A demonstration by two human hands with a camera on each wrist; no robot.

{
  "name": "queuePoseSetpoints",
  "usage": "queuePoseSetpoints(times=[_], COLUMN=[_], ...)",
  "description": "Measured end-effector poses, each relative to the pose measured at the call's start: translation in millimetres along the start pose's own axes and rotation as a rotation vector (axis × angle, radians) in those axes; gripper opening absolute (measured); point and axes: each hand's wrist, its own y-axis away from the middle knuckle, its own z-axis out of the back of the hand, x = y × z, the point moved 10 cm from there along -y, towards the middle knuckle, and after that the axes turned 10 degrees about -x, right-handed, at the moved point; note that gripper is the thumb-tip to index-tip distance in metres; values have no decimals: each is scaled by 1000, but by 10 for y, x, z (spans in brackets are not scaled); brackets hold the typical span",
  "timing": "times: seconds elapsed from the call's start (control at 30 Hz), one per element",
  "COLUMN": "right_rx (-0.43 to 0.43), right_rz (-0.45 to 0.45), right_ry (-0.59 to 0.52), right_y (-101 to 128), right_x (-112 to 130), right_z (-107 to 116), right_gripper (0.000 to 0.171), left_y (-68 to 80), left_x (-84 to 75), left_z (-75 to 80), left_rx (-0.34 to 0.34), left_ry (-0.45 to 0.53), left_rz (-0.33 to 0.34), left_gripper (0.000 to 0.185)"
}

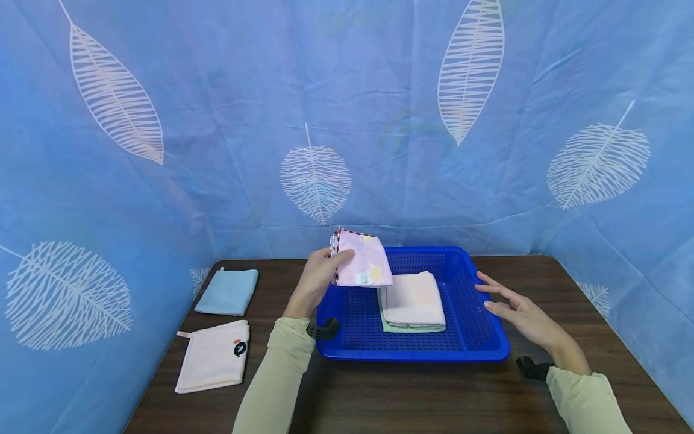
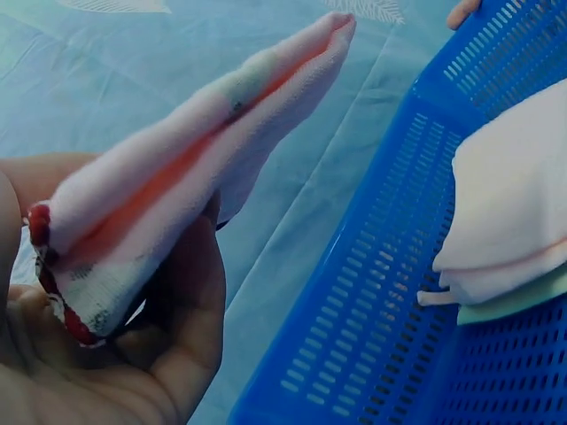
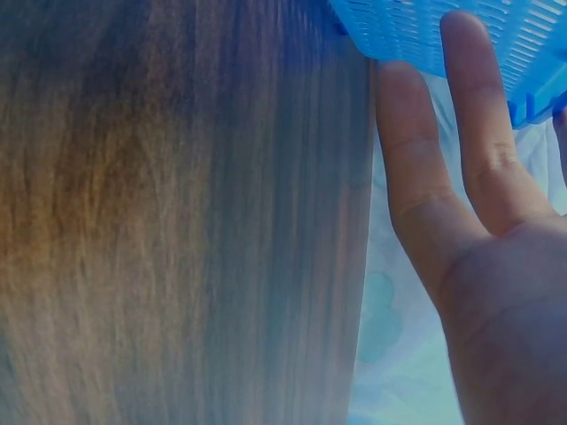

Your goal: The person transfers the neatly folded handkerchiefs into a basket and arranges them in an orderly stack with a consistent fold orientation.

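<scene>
A folded pink towel (image 1: 364, 263) with a red-and-white patterned edge is pinched in my left hand (image 1: 316, 277), held up over the left back part of the blue basket (image 1: 412, 354). The left wrist view shows my thumb and fingers around the patterned end of the pink towel (image 2: 195, 150), its folds facing the camera. Inside the basket lies a folded white towel (image 1: 414, 299) on top of a pale green one (image 1: 414, 329). My right hand (image 1: 523, 313) is by the basket's right rim, fingers spread and fairly straight, holding nothing.
On the left of the dark wooden table (image 1: 390, 398) lie a folded light blue towel (image 1: 228, 292) and, nearer, a folded white towel (image 1: 214, 357) with a hanging loop and a small dark motif. A blue curtain (image 1: 368, 120) with white leaf prints hangs behind the table.
</scene>
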Motion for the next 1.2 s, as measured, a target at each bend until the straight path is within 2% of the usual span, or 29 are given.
queuePoseSetpoints(times=[0.23,0.47,0.7,0.87,1.03,1.2], right_rx=[-3,-7,-14,-14,-13,-19], right_rz=[-12,-30,-55,-72,-59,-57], right_ry=[15,48,28,15,69,86], right_y=[-6,-21,-25,-34,-49,-27], right_x=[-21,-15,-48,-83,-66,-61], right_z=[2,15,17,13,6,4], right_gripper=[47,48,50,50,50,49], left_y=[-76,-142,-225,-258,-298,-304], left_x=[-64,-123,-132,-138,-138,-111], left_z=[-100,-203,-285,-350,-406,-531], left_rx=[42,79,59,56,50,108], left_ry=[60,34,5,23,41,50], left_rz=[-9,-21,-35,-34,-43,-18], left_gripper=[38,39,33,36,40,40])
